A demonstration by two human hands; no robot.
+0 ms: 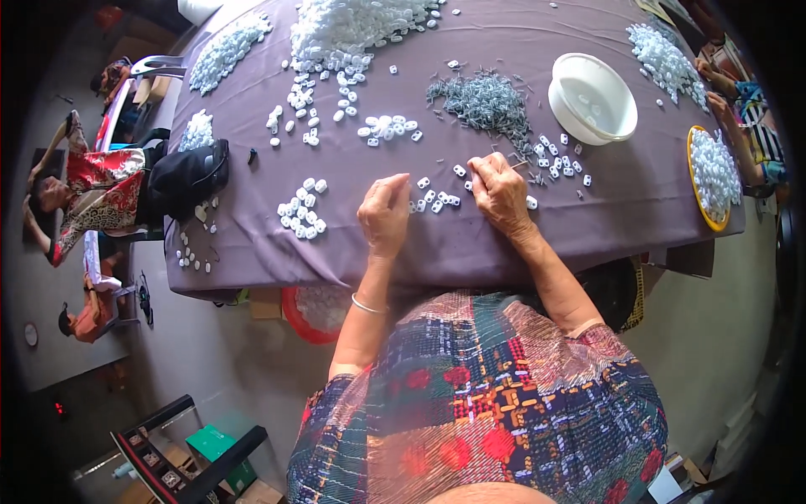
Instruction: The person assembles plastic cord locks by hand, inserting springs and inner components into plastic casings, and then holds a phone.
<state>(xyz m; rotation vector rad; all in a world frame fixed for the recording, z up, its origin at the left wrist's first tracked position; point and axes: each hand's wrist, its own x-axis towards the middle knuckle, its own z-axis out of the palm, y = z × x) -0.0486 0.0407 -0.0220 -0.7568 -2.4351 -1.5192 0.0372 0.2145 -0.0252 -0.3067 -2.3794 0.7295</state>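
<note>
Over the near part of the table, my left hand [384,214] is closed, its fingertips pressed together; whatever it pinches is hidden. My right hand [501,191] also has thumb and fingers drawn together, and I cannot make out what is between them. Between the two hands lie several small white plastic pieces [437,200] with dark holes. Just beyond my right hand spreads a heap of small grey nails or screws [485,102]. More white pieces [561,158] lie to its right, and a loose group of white pieces [302,210] sits left of my left hand.
A purplish-brown cloth [504,244] covers the table. A white plastic bowl [593,99] with a few pieces stands beyond the nails. Large heaps of white pieces [357,29] lie at the back. A yellow-rimmed tray [719,220] is at right, a black bag [189,179] at left. Other people sit around.
</note>
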